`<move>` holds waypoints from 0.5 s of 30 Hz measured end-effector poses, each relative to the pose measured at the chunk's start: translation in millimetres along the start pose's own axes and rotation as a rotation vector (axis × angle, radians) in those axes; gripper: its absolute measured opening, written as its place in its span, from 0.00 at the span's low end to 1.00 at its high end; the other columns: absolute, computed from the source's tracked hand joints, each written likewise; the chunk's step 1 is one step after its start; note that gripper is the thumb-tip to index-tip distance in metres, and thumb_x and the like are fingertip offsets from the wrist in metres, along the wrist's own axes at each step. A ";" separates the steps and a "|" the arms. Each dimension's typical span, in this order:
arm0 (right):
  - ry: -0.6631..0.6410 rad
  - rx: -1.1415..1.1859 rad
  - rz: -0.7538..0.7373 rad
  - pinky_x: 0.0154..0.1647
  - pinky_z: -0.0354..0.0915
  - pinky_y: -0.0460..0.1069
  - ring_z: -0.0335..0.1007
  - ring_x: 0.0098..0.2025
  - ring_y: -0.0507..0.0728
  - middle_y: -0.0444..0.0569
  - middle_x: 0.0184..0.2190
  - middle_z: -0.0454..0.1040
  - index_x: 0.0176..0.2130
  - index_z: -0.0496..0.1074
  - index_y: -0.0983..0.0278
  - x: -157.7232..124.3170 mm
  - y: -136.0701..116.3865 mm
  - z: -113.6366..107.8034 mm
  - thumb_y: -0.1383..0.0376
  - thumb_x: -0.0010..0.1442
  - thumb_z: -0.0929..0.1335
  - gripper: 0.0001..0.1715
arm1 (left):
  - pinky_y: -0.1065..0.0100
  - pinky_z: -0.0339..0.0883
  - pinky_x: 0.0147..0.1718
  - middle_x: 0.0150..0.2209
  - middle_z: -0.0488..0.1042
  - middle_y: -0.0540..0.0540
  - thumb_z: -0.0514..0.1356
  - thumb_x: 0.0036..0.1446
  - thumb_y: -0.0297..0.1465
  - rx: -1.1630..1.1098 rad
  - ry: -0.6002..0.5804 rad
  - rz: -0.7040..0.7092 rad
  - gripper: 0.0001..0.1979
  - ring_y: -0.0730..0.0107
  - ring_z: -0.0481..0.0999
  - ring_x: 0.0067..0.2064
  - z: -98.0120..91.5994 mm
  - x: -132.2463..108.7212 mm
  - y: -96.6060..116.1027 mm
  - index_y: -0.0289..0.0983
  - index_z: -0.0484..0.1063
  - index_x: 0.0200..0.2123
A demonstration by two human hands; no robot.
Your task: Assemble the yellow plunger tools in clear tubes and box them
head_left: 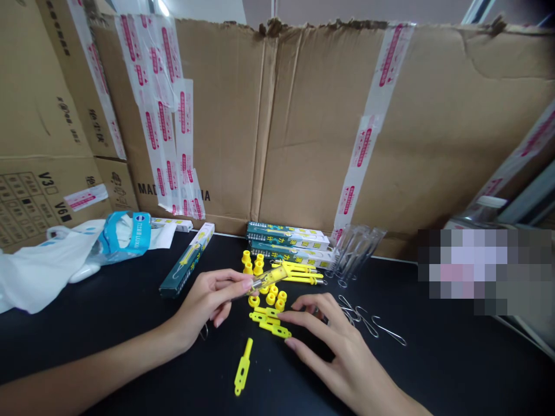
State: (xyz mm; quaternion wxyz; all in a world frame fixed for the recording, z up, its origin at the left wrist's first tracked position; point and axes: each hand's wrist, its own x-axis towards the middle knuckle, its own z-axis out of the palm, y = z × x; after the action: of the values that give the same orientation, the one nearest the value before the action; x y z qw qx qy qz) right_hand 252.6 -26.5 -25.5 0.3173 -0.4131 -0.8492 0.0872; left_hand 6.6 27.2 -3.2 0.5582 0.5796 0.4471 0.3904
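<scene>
My left hand point(219, 297) is closed around a spring scale point(273, 276), a clear tube with a coiled metal spring and a yellow end pointing up to the right. A wire hook point(204, 331) shows under that hand. My right hand point(332, 338) has its fingers apart, with index finger and thumb beside the flat yellow slotted pieces point(277, 329); whether a fingertip touches them I cannot tell. Closer to me lies a single yellow slotted piece point(243, 370). Yellow ring caps point(271, 298) are scattered behind the hands, several of them partly hidden by the tube.
Yellow rods with springs point(303, 279) lie behind the caps. Stacked green boxes point(286, 242) and clear tubes point(358, 248) stand by the cardboard wall point(312, 127). Metal hooks point(368, 320) lie right, another green box point(188, 260) left. A tissue pack point(125, 234) sits far left.
</scene>
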 end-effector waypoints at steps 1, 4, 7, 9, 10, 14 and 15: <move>-0.006 -0.005 0.001 0.50 0.71 0.56 0.68 0.51 0.61 0.52 0.47 0.68 0.53 0.71 0.54 0.3 -0.3 0.0 0.65 0.66 0.67 0.16 | 0.74 0.37 0.14 0.36 0.81 0.38 0.64 0.57 0.43 -0.002 0.003 -0.001 0.20 0.88 0.56 0.13 0.0 0.1 -0.1 0.31 0.77 0.43; 0.000 0.004 -0.002 0.48 0.71 0.55 0.68 0.49 0.60 0.52 0.46 0.69 0.52 0.71 0.56 0.7 -0.7 0.3 0.66 0.67 0.66 0.14 | 0.74 0.36 0.14 0.36 0.81 0.39 0.64 0.57 0.43 0.003 -0.008 -0.005 0.20 0.88 0.56 0.13 0.4 -0.1 0.8 0.32 0.77 0.42; 0.044 0.041 -0.011 0.44 0.70 0.54 0.69 0.44 0.59 0.50 0.40 0.71 0.49 0.71 0.58 -0.4 0.3 0.5 0.67 0.68 0.65 0.11 | 0.74 0.38 0.14 0.36 0.81 0.41 0.65 0.56 0.43 0.009 -0.035 -0.007 0.19 0.87 0.56 0.14 1.1 -0.7 2.3 0.33 0.78 0.42; 0.085 0.070 -0.010 0.40 0.69 0.52 0.69 0.40 0.58 0.49 0.36 0.72 0.49 0.70 0.59 -1.5 1.4 0.2 0.69 0.69 0.63 0.11 | 0.74 0.38 0.13 0.34 0.81 0.43 0.65 0.56 0.43 0.006 -0.042 -0.008 0.19 0.86 0.56 0.14 1.5 -0.9 2.8 0.33 0.78 0.41; 0.102 0.084 -0.009 0.38 0.69 0.51 0.68 0.38 0.57 0.48 0.35 0.72 0.49 0.70 0.59 -1.9 1.9 0.0 0.70 0.69 0.61 0.13 | 0.74 0.38 0.13 0.33 0.81 0.43 0.65 0.55 0.43 0.005 -0.042 -0.009 0.18 0.86 0.56 0.13 1.6 -0.9 2.8 0.33 0.78 0.41; 0.109 0.115 0.015 0.33 0.67 0.50 0.68 0.33 0.56 0.47 0.31 0.71 0.50 0.69 0.58 -2.6 2.8 -0.8 0.71 0.70 0.57 0.17 | 0.74 0.38 0.13 0.33 0.81 0.44 0.66 0.55 0.43 0.005 -0.042 -0.013 0.18 0.86 0.57 0.13 1.6 -1.4 2.8 0.34 0.78 0.40; 0.104 0.115 0.030 0.32 0.66 0.49 0.68 0.32 0.56 0.47 0.31 0.71 0.50 0.69 0.58 -2.4 2.5 -1.0 0.71 0.70 0.57 0.17 | 0.74 0.38 0.13 0.33 0.81 0.43 0.65 0.55 0.42 0.004 -0.046 -0.011 0.18 0.86 0.57 0.13 1.5 -1.5 2.8 0.34 0.78 0.40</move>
State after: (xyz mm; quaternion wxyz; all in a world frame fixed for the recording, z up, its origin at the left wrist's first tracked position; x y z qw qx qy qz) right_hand 256.0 -26.8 -26.8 0.3829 -0.4108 -0.8188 0.1188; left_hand 7.8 25.4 -0.4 0.5692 0.5872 0.4382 0.3729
